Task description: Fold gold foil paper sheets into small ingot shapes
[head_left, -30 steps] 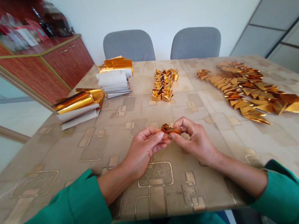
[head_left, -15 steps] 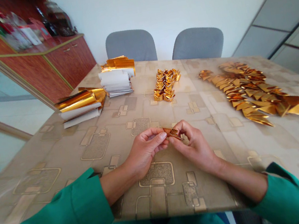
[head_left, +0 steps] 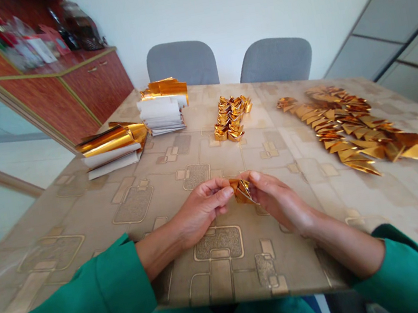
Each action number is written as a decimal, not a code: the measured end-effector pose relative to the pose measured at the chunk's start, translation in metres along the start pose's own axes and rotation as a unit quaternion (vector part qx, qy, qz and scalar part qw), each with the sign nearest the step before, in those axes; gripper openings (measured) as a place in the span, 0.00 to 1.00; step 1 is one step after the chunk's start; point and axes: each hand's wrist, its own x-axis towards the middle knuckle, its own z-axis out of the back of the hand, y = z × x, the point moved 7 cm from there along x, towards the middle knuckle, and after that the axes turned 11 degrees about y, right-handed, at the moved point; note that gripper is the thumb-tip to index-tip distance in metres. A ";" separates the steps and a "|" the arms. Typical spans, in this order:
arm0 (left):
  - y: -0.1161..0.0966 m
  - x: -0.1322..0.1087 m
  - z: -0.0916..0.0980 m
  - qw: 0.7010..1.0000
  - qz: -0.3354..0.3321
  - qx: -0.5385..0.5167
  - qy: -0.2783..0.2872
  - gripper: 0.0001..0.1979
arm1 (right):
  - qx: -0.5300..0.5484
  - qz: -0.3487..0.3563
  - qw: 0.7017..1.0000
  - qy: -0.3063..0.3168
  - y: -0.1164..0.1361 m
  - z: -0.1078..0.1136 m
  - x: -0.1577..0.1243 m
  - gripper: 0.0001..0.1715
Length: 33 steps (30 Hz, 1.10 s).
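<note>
A small folded piece of gold foil paper (head_left: 241, 190) is pinched between both hands just above the table (head_left: 83, 220). My left hand (head_left: 201, 210) grips its left side with thumb and fingers pressed together. My right hand (head_left: 276, 199) pinches its right side, fingers curled round it. Both wrists rest near the table's front edge, green sleeves behind them.
A row of finished gold folded pieces (head_left: 231, 115) lies at the middle back. Many flat gold folded triangles (head_left: 347, 122) spread along the right. Two stacks of gold-and-white sheets (head_left: 111, 146) (head_left: 164, 108) sit back left. Two grey chairs (head_left: 181, 65) and a wooden cabinet (head_left: 61, 90) stand beyond.
The gold piece has been turned from lying flat between the fingertips to standing more upright. My right hand has rotated, its fingers now over the piece. Both hands stay in place.
</note>
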 end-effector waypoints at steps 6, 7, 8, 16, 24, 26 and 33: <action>0.007 0.000 -0.001 0.998 0.051 0.000 0.037 0.17 | 0.108 -0.100 0.989 0.014 -0.011 -0.003 -0.004 0.18; 0.008 0.000 -0.001 0.998 0.055 -0.006 0.042 0.17 | 0.116 -0.106 0.987 0.023 -0.010 -0.005 -0.005 0.18; 0.009 0.000 -0.002 0.997 0.060 -0.013 0.047 0.18 | 0.123 -0.109 0.986 0.030 -0.009 -0.006 -0.006 0.18; 0.013 -0.001 0.000 0.995 0.078 -0.038 0.045 0.17 | 0.114 -0.136 0.983 0.038 -0.011 -0.005 -0.009 0.19; 0.009 0.000 0.002 0.997 0.062 -0.037 0.025 0.15 | 0.109 -0.132 0.984 0.042 -0.009 -0.006 -0.010 0.19; 0.010 -0.001 0.001 0.997 0.064 -0.038 0.032 0.15 | 0.110 -0.132 0.984 0.035 -0.008 -0.006 -0.009 0.19; 0.013 -0.001 -0.001 0.994 0.085 -0.029 0.067 0.17 | 0.125 -0.152 0.980 0.035 -0.010 -0.007 -0.011 0.18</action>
